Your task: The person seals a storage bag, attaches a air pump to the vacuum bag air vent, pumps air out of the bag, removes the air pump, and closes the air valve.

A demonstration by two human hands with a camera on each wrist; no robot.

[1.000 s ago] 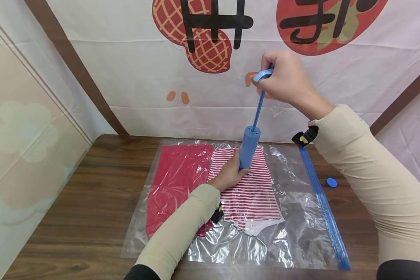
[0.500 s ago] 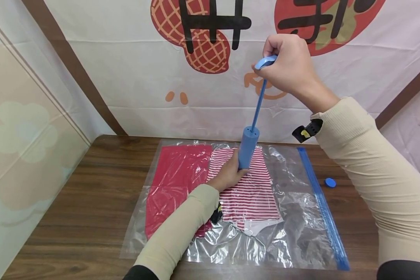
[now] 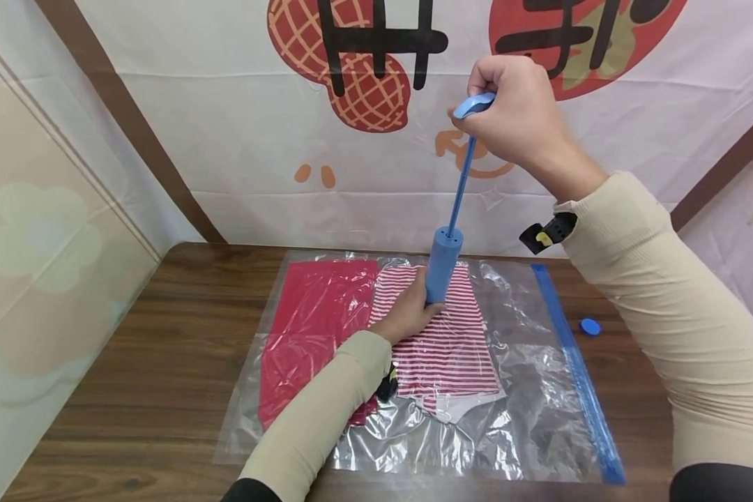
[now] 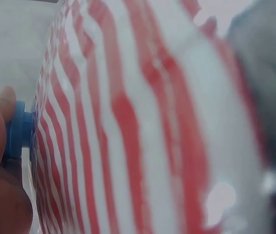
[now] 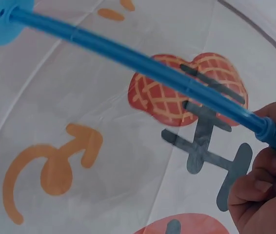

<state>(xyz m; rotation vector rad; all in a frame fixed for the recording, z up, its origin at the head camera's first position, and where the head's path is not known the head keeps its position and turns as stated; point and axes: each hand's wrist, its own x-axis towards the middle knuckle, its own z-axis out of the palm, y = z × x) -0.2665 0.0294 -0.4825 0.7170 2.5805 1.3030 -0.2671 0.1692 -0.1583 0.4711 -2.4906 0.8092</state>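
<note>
A blue hand pump [image 3: 443, 261] stands slightly tilted over a clear plastic storage bag [image 3: 527, 390]. My left hand [image 3: 409, 310] grips the pump's lower end; in the left wrist view its blue base [image 4: 17, 129] meets the bag beside the fingers. High above, my right hand [image 3: 514, 115] holds the light blue handle [image 3: 474, 105], with the thin rod [image 3: 461, 185] drawn far out of the barrel. The right wrist view shows this rod [image 5: 128, 58] running to my curled fingers [image 5: 255, 190]. Under the film lie a red-and-white striped garment [image 3: 445, 362] and a red garment [image 3: 314, 314].
A blue zip strip [image 3: 577, 373] edges the bag's right side. To its right, a small round blue cap [image 3: 590, 326] lies on the brown wooden table [image 3: 132, 390]. A printed cloth [image 3: 251, 139] hangs right behind the table.
My right hand has risen with the pump handle, mostly in the first half second, baring more rod. The left hand and the bag stay in place.
</note>
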